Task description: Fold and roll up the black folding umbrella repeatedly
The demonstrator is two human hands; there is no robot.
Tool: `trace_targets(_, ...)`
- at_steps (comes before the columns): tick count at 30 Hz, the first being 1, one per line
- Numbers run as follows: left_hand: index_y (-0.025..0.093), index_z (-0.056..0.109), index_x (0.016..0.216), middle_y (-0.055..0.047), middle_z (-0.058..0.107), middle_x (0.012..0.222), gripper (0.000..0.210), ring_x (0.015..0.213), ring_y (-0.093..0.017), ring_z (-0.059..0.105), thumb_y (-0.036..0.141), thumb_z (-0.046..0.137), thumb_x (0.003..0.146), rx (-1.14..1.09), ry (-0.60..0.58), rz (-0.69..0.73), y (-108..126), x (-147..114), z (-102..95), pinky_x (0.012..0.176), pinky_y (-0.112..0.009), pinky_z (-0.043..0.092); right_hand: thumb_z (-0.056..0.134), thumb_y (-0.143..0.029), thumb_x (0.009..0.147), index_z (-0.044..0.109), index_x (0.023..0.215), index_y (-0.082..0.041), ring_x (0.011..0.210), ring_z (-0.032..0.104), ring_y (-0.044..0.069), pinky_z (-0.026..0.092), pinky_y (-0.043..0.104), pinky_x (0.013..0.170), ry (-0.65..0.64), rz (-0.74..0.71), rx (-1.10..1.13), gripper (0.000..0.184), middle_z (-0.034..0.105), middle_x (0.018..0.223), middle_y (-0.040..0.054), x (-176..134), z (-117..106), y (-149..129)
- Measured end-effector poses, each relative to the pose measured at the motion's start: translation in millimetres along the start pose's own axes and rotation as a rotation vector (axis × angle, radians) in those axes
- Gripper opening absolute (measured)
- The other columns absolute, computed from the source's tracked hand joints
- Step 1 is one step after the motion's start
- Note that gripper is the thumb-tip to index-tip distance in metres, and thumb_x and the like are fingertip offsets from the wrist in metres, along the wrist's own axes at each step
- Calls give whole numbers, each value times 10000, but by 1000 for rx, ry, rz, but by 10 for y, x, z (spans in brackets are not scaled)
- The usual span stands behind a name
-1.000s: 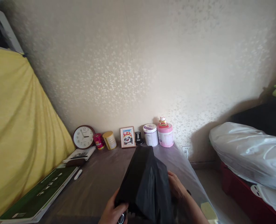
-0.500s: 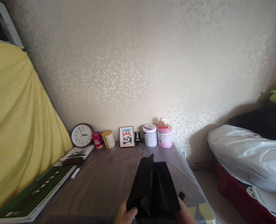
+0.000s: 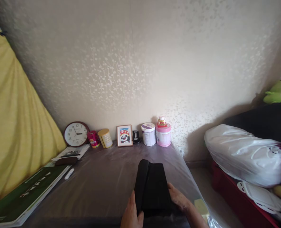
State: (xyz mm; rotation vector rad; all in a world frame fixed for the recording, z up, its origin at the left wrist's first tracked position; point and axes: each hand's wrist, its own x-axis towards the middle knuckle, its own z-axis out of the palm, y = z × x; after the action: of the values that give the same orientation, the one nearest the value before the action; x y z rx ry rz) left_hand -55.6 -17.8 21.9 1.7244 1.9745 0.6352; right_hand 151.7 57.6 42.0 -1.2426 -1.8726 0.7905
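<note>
Between my hands is a black folded item [image 3: 154, 186], dark and matte like cloth or a bag; its exact kind I cannot make out. A raised fold runs along its left part. My left hand [image 3: 132, 212] grips its near left edge, thumb on the near corner and fingers along the side. Along the right edge lies my right hand [image 3: 178, 197], closed against it with its fingertips partly hidden. The item is over the near part of the table [image 3: 102, 190], which has a shiny grey-brown cover.
Along the wall stand a round clock [image 3: 76, 134], a pink-red can [image 3: 93, 139], a yellow-lidded can [image 3: 105, 138], a panda picture frame [image 3: 124, 135] and two tubs [image 3: 163, 135]. At left lie a green book [image 3: 28, 193] and a white pen-like object [image 3: 69, 174]. A stuffed white plastic bag [image 3: 245, 153] is at right.
The black item has gone from standing open with a raised flap to lying flatter and narrower. My right hand has come up along its right side. The view has shifted slightly.
</note>
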Motion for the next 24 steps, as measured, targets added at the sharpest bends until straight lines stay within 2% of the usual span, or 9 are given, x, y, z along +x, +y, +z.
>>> trace_targets(3,34,88,1392,-170,231,1466,712,1278,-222,380,93,377,744,105,-22,-38,43,-34,62,1012,-297,352,452,-374,728,687,910,-201,812,634,212,507,318,744,-29,91,125,344,694,817,52,37,-103,111)
trace_targets(6,74,74,1402,-172,240,1461,690,1162,-224,505,88,349,770,162,-57,-85,125,-66,72,902,-287,424,404,-398,756,659,953,-149,849,630,225,490,333,779,59,194,241,408,687,888,81,90,-127,251)
trace_targets(9,80,59,1404,-187,278,1438,680,1051,-218,576,72,329,779,215,-85,-99,197,-86,56,818,-281,449,399,-464,768,657,903,-161,800,637,224,486,319,749,132,239,210,420,690,867,82,113,-125,314)
trace_targets(13,81,36,1404,-203,308,1416,684,984,-227,605,67,329,786,234,-117,-109,254,-99,16,773,-295,452,413,-506,762,639,773,-189,663,619,199,477,284,646,170,279,101,389,670,718,51,115,-124,241)
trace_targets(16,90,22,1405,-197,323,1407,687,962,-226,614,79,336,795,236,-126,-122,282,-104,-10,764,-298,452,395,-520,763,597,759,-196,580,588,170,452,252,532,172,325,103,381,622,640,21,118,-105,159)
trace_targets(19,94,19,1406,-183,320,1411,695,950,-219,619,76,344,791,245,-135,-135,306,-105,-21,749,-290,454,382,-541,752,556,780,-201,570,583,161,421,228,450,137,407,145,382,590,644,8,126,-71,121)
trace_targets(24,72,38,1403,-199,313,1414,680,961,-222,617,68,340,794,268,-132,-129,318,-104,-10,775,-290,446,376,-562,744,527,754,-204,542,555,162,412,240,455,149,445,62,389,546,593,-2,160,-40,167)
